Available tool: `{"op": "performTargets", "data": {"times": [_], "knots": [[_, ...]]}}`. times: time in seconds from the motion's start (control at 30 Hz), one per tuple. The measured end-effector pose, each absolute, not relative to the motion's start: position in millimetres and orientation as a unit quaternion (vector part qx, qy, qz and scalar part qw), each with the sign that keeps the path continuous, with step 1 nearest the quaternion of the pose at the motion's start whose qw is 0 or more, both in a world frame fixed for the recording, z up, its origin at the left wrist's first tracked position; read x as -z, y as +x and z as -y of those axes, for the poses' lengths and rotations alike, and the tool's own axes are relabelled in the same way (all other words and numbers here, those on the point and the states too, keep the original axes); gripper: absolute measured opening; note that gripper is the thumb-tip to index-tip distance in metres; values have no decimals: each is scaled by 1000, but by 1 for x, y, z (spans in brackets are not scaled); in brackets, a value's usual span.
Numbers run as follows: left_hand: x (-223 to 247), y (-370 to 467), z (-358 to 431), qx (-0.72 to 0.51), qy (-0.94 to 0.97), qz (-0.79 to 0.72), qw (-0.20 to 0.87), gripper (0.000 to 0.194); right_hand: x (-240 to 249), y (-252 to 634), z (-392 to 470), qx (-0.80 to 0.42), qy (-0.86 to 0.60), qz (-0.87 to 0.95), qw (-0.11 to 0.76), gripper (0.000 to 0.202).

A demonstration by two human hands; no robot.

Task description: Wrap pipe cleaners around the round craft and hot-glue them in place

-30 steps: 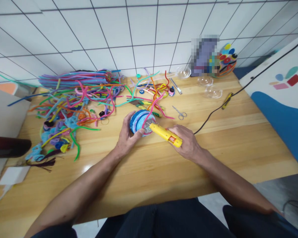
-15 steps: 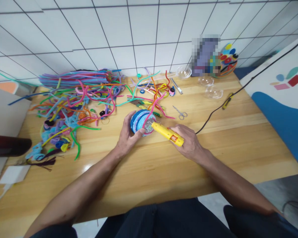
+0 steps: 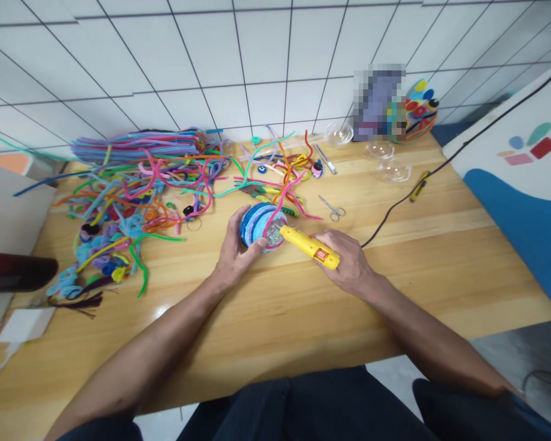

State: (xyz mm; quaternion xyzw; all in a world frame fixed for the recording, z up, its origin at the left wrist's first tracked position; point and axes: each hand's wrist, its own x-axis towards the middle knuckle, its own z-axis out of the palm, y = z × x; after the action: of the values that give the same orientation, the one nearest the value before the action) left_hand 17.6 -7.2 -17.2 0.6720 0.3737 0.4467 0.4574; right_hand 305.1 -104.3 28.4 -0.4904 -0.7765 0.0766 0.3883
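Note:
My left hand (image 3: 237,250) is wrapped round the left side of a clear ball partly covered with blue and purple pipe cleaner (image 3: 257,225), its thumb on the near edge. A pink pipe cleaner (image 3: 285,195) edges the covered part and trails off loose at the back. In my right hand (image 3: 348,263) is a yellow hot glue gun (image 3: 308,245). The gun's nozzle meets the bare clear part of the ball beside the pink edge. A black cord (image 3: 386,217) runs from near the right hand to the upper right. The glue gun's trigger is hidden by the fingers.
Loose pipe cleaners (image 3: 119,202) lie heaped at the left, with a bundle (image 3: 138,146) behind them. Small scissors (image 3: 333,209), pliers (image 3: 251,188) and clear half-spheres (image 3: 395,170) lie beyond the hands. A yellow cutter (image 3: 420,187) is under the cord. White tiles (image 3: 266,61) bound the back.
Almost nothing differs. Both hands, the ball and the glue gun keep their places; the whole view has shifted very slightly.

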Motion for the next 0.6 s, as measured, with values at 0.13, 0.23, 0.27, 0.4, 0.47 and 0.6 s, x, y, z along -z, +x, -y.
{"op": "performTargets", "data": {"times": [0.13, 0.23, 0.27, 0.4, 0.47, 0.6], "knots": [[19, 18, 7, -451, 669, -372, 459, 85, -32, 307, 104, -75, -503, 773, 379, 18], [19, 18, 7, -449, 669, -374, 460, 86, -35, 309, 104, -74, -502, 774, 378, 16], [19, 18, 7, -448, 669, -374, 460, 86, -36, 309, 104, -72, -501, 775, 379, 15], [19, 18, 7, -449, 670, -372, 459, 86, -37, 309, 105, -73, -501, 773, 383, 13], [19, 18, 7, -449, 671, -370, 460, 86, -37, 307, 105, -71, -493, 776, 387, 13], [19, 17, 6, -448, 673, -369, 458, 85, -37, 304, 104, -64, -481, 780, 395, 13]]}}
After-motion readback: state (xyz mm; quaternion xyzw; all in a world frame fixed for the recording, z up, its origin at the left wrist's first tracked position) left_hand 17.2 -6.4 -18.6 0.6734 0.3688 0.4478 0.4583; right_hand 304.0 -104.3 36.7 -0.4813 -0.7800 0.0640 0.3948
